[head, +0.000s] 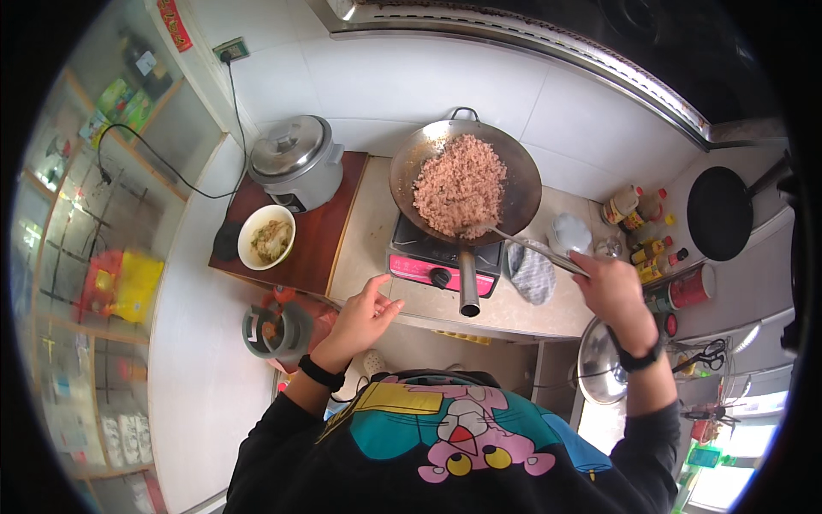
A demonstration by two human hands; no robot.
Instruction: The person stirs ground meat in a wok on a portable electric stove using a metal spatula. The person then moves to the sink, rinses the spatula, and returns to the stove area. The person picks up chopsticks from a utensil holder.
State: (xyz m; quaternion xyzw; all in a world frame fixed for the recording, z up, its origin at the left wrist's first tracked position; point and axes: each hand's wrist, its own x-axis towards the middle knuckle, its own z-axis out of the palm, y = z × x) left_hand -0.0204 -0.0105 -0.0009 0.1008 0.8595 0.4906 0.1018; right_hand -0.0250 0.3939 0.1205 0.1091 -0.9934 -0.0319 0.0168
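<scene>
A steel wok [523,173] with a loop handle at the back and a hollow tube handle in front stands on a gas stove [411,263] with a pink front and a black knob. Pinkish-brown minced meat [462,180] lies heaped in it. My right hand [610,289] grips the handle of a metal spatula [539,249], whose blade end is in the meat at the wok's near side. My left hand [369,315] is held in the air, left of the wok handle and near the counter's front edge, fingers apart and holding nothing.
A rice cooker [302,167] and a bowl of chopped food [267,238] stand on a brown board [321,250] at left. A checked cloth [532,273], a lidded pale jar [569,233] and several bottles [654,260] are at right. Below are a gas cylinder [282,334] and a metal lid or basin [597,363].
</scene>
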